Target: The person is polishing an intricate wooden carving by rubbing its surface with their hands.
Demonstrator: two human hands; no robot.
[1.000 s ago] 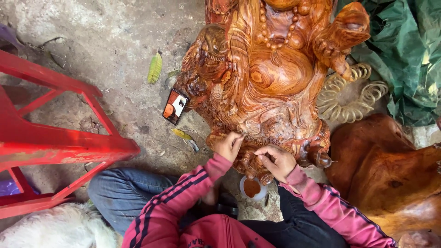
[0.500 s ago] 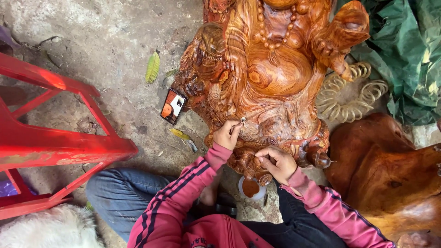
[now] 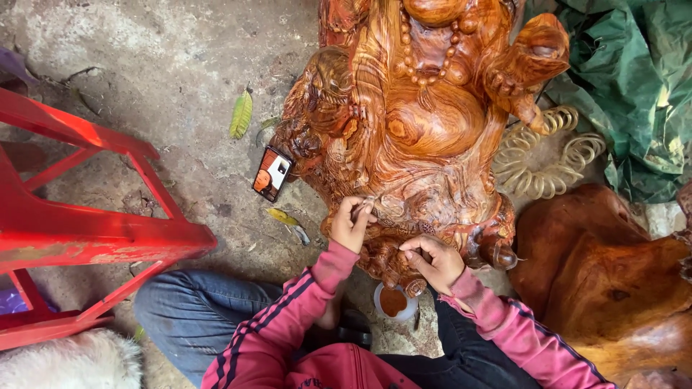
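Note:
A large glossy reddish-brown carved wooden statue (image 3: 425,122) lies on the ground in front of me. My left hand (image 3: 351,225) rests on its lower carved part, fingers closed on a thin small tool whose tip touches the wood. My right hand (image 3: 434,263) sits just right of it, fingertips pinched together against the carving, with nothing visible between them. Just below the hands, between my knees, stands a small white cup (image 3: 393,302) of red-brown paste. Both sleeves are pink.
A red plastic stool (image 3: 86,230) stands at the left. A phone (image 3: 272,173) lies on the concrete by the statue. At the right are a coiled pale hose (image 3: 540,173), a green tarp (image 3: 634,94) and a big brown wood block (image 3: 613,274).
My left hand lifted slightly along the carving and came back down a little. My right hand stayed pinched at almost the same spot.

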